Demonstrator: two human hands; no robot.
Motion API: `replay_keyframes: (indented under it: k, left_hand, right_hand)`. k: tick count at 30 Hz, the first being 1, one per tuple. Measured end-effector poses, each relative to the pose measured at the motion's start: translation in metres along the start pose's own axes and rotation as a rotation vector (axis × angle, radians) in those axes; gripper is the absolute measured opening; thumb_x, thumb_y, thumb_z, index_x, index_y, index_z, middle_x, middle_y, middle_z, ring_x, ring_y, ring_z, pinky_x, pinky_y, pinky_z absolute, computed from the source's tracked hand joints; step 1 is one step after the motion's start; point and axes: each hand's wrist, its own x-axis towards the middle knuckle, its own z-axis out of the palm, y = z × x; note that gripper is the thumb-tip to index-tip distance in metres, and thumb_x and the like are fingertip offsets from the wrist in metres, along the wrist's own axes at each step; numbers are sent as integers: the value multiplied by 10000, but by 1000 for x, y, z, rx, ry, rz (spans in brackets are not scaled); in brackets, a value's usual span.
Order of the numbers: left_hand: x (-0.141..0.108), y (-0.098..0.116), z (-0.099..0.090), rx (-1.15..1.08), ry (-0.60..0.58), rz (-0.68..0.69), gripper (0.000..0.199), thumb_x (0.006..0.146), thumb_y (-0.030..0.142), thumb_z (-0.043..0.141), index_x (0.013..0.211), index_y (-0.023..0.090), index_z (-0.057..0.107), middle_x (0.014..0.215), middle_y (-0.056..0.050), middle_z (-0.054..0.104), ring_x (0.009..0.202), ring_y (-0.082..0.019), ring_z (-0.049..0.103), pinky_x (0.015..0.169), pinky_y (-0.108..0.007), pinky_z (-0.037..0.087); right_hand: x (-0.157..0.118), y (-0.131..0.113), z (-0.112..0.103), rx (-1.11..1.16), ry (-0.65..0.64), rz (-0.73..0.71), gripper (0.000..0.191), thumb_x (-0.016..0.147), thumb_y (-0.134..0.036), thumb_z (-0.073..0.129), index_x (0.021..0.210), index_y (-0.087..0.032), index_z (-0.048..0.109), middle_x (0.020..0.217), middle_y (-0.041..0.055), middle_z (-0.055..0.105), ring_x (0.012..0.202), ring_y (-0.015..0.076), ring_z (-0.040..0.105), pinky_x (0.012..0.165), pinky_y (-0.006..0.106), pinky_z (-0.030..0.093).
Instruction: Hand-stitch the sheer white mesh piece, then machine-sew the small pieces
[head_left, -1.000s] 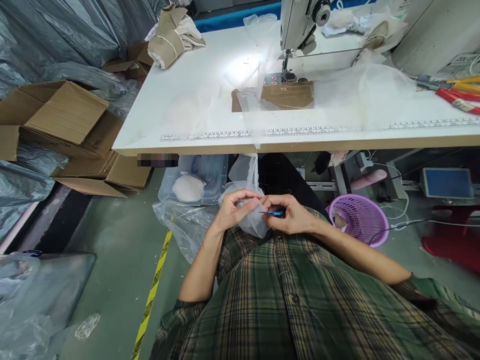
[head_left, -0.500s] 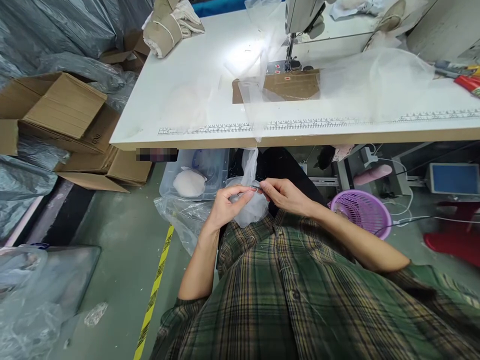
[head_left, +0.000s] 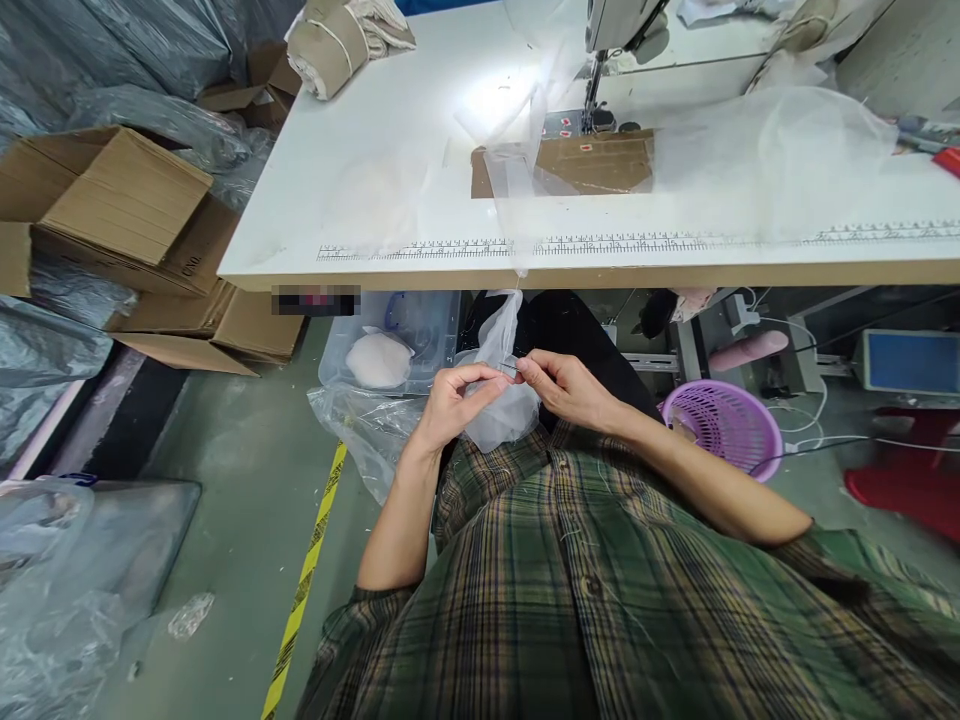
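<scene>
My left hand (head_left: 461, 402) is closed in a pinch over my lap, at the edge of sheer white fabric (head_left: 504, 410). Close against it, my right hand (head_left: 562, 388) pinches a small, thin dark item whose details are too small to make out. The fingertips of both hands nearly meet. From the tabletop, a narrow strip of the sheer fabric (head_left: 501, 330) hangs over the front edge down to the hands. Above, on the white table (head_left: 360, 130), more sheer fabric (head_left: 787, 165) lies beside the sewing machine (head_left: 619, 25) and a brown cardboard piece (head_left: 596, 165).
Under the table stand a clear plastic bin (head_left: 427, 345) holding a white bundle (head_left: 379, 360) and a purple basket (head_left: 724, 425). Cardboard boxes (head_left: 127, 200) are at the left. A rolled cloth (head_left: 328, 55) lies on the table's back left corner.
The view has shifted slightly. Both hands stay together in nearly the same place, with the fingers slightly rearranged, and the hanging strip spreads wider just above them.
</scene>
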Motion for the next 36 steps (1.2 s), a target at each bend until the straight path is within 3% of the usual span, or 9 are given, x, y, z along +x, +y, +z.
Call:
replay_keyframes:
  k: [7, 12, 16, 21, 24, 27, 32, 34, 36]
  left_hand:
    - [-3, 2, -1, -21, 19, -5, 213, 802, 384, 733, 816, 175, 772, 918, -72, 778, 908, -229, 706, 833, -321, 530]
    - [-4, 1, -3, -25, 44, -8, 197, 797, 372, 738, 796, 178, 770, 873, -59, 770, 869, -211, 697, 814, -303, 523]
    - [-3, 0, -4, -37, 25, -18, 222, 794, 391, 737, 798, 172, 768, 861, -63, 765, 854, -212, 694, 793, -299, 522]
    - [-3, 1, -1, -27, 26, -1, 210, 785, 381, 748, 772, 172, 755, 840, -49, 754, 811, -186, 675, 755, -271, 508]
    - [-7, 6, 2, 20, 12, -25, 220, 803, 383, 733, 778, 165, 745, 762, -33, 731, 694, -152, 642, 666, -247, 486]
    - [-15, 14, 3, 69, -48, -95, 267, 849, 413, 683, 832, 153, 736, 653, -15, 679, 549, -118, 573, 550, -228, 439]
    - [-40, 27, -12, 167, -337, -131, 283, 824, 377, 714, 1006, 161, 727, 655, 6, 653, 569, -114, 569, 548, -213, 440]
    - [-45, 29, -21, 205, -437, -147, 313, 808, 363, 730, 1055, 171, 720, 702, 0, 669, 609, -126, 587, 569, -220, 457]
    - [-42, 27, -29, 246, -385, -138, 341, 801, 367, 736, 1084, 180, 712, 750, -8, 679, 629, -131, 586, 579, -226, 464]
  right_hand:
    - [8, -4, 3, -9, 21, -42, 501, 982, -559, 392, 776, -159, 612, 600, -38, 469, 546, 94, 385, 540, 255, 283]
    - [1, -1, 3, 43, 6, 16, 554, 982, -611, 343, 857, -158, 636, 560, -52, 397, 512, 101, 347, 506, 256, 257]
    - [-4, -3, 3, 1, -52, 1, 476, 997, -547, 370, 877, -165, 627, 570, -55, 410, 518, 100, 359, 523, 252, 271]
    - [0, -5, 7, -92, 20, -11, 406, 995, -474, 406, 776, -181, 580, 612, -34, 476, 556, 105, 394, 568, 262, 288]
    - [-4, -1, 10, 21, 4, 4, 334, 968, -488, 468, 861, -188, 569, 658, -39, 473, 579, 105, 393, 570, 255, 305]
    - [-16, 3, 8, 258, -126, 25, 368, 864, -531, 633, 972, -187, 562, 705, -48, 476, 591, 97, 385, 544, 233, 324]
    - [-41, 7, -6, 431, -407, 135, 362, 849, -505, 670, 790, -152, 615, 643, -32, 517, 583, 94, 443, 547, 230, 357]
    - [-46, 10, -11, 436, -434, 149, 338, 871, -480, 650, 808, -148, 634, 643, -29, 531, 584, 96, 455, 558, 232, 365]
    - [-44, 16, -12, 398, -352, 138, 331, 868, -471, 654, 780, -154, 624, 643, -31, 524, 586, 96, 443, 556, 232, 358]
